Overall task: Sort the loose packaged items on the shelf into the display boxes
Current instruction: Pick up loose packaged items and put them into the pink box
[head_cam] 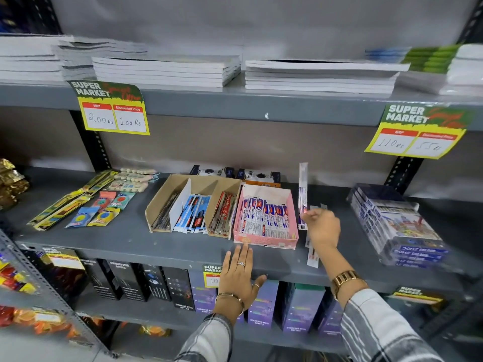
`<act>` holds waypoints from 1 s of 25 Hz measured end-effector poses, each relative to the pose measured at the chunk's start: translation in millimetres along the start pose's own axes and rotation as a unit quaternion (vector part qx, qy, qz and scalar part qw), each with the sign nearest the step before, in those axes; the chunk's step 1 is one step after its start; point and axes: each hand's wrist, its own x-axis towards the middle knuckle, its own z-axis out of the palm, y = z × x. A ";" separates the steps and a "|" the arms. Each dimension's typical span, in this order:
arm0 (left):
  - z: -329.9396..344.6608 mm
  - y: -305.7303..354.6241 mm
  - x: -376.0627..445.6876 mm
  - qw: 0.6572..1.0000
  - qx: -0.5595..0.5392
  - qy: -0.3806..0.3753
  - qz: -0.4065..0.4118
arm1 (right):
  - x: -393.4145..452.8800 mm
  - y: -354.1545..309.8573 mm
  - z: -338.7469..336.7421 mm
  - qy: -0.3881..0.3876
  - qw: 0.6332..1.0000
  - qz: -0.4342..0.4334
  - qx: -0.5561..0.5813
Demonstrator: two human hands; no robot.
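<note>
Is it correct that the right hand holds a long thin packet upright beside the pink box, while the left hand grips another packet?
Not quite. In the head view the left hand holds nothing; it lies open and flat at the shelf edge. The right hand does hold the long packet upright beside the pink box.

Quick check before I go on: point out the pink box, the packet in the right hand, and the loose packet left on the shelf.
pink box (264, 241): head view, front wall.
held packet (303, 184): head view, upper half.
loose packet (312, 258): head view, lower end.
</note>
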 end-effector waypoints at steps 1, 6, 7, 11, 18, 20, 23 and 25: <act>-0.5 1.2 -0.8 1.000 0.002 0.001 -0.004 | -4.3 -4.5 -1.3 -0.002 1.000 -0.022 0.014; 0.4 -2.0 -6.2 0.999 0.025 -0.035 0.011 | -21.9 -23.4 -3.1 0.000 0.994 -0.085 0.072; -2.2 -1.4 -7.3 0.999 0.030 -0.045 0.004 | -24.7 -25.8 -2.2 0.001 0.993 -0.088 0.084; -16.7 -2.8 -7.5 0.998 0.049 -0.018 -0.034 | -31.2 -33.4 1.5 -0.007 0.989 -0.101 0.105; -26.0 -13.4 -6.7 0.998 0.028 -0.052 -0.014 | -25.7 -27.4 23.4 -0.032 0.995 -0.029 0.092; -17.0 -18.8 -6.0 1.000 0.019 0.014 -0.015 | -20.2 -24.7 32.7 -0.050 0.996 0.005 0.069; -9.9 -13.8 -8.6 0.998 -0.008 -0.065 -0.007 | -10.1 -23.0 42.8 -0.081 0.995 0.051 0.000; -3.2 -15.7 -9.0 0.997 -0.023 -0.077 -0.021 | -7.9 -23.0 46.7 -0.095 0.992 0.061 -0.048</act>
